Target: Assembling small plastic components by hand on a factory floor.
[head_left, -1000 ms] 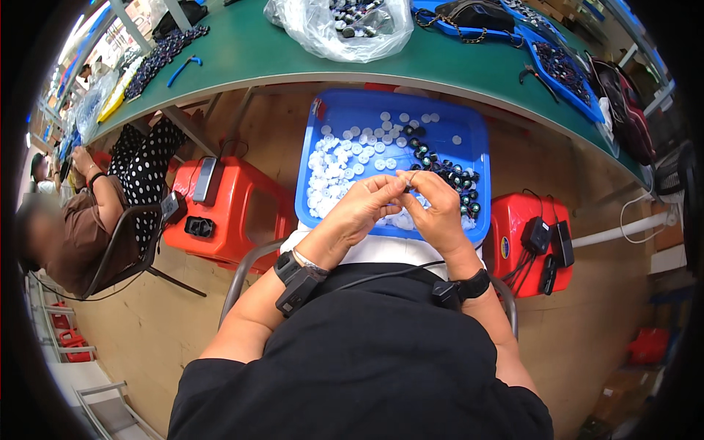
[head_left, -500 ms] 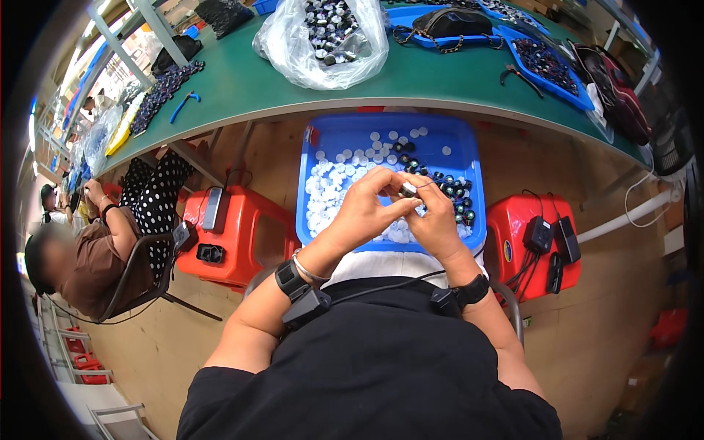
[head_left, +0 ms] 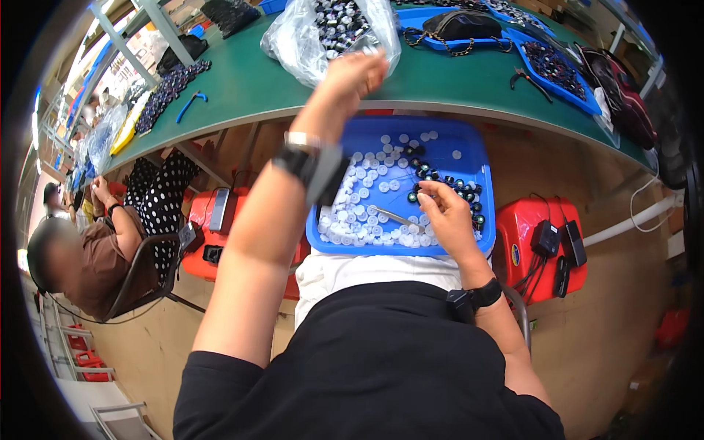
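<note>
My left hand (head_left: 350,77) is stretched out over the near edge of the green table, at the mouth of a clear plastic bag (head_left: 293,48) of small dark-and-white parts (head_left: 341,26). Motion smears its fingers, so whether they hold anything is unclear. Over the blue tray (head_left: 480,147) on my lap, my right hand (head_left: 449,216) has thumb and fingertips pinched on a small black round part (head_left: 415,193). White round discs (head_left: 356,216) cover much of the tray's left and near side. Black parts (head_left: 469,194) gather at its right. Silver tweezers (head_left: 392,215) lie among the discs.
Red stools with devices (head_left: 246,227) (head_left: 543,246) flank me. On the table are blue pliers (head_left: 192,104), red-handled pliers (head_left: 532,82), a blue parts tray (head_left: 561,81) and a black pouch (head_left: 462,24). A seated person (head_left: 106,249) is at left.
My hands have parted. The left went from above the tray up to the bag; the right stayed over the tray, slightly to the right. The tweezers now show in the tray.
</note>
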Demonstrator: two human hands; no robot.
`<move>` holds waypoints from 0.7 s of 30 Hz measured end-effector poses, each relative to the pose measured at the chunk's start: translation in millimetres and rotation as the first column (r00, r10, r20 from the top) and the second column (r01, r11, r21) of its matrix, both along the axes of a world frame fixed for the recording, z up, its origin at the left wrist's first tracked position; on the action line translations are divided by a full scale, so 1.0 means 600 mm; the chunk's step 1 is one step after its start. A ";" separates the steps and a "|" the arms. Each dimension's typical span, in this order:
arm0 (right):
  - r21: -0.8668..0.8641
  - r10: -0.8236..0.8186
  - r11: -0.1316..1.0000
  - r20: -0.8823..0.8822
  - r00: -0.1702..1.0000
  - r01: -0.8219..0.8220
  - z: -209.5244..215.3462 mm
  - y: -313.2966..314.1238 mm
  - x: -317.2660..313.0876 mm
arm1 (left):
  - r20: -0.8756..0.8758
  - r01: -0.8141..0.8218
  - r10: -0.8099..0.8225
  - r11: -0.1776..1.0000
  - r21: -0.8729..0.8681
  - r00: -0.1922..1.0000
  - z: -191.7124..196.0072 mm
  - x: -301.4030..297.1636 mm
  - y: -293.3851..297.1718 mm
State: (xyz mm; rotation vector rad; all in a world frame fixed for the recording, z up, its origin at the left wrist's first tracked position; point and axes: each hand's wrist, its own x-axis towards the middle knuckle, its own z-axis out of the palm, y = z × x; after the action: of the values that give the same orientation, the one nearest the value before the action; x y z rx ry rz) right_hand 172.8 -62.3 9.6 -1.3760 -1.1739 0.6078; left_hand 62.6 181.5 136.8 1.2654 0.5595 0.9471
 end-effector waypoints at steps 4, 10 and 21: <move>0.040 -0.072 0.997 -0.018 0.997 0.073 -0.003 0.002 0.026 | 0.042 -0.148 0.149 0.989 -0.014 0.988 0.037 -0.009 0.041; 0.004 -0.125 0.991 0.319 0.939 0.131 0.005 0.010 0.034 | -0.387 0.168 -0.021 0.922 0.350 0.922 -0.069 -0.041 -0.082; 0.007 -0.048 0.996 0.881 0.470 0.089 -0.027 0.064 0.013 | -0.565 0.370 0.397 0.469 0.802 0.723 -0.225 -0.088 -0.160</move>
State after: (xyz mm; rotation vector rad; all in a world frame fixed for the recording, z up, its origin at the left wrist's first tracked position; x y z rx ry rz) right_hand 180.8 -23.7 -6.3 -1.8342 -1.9146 -0.2525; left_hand 9.8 85.6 1.9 2.7060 0.6645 0.7234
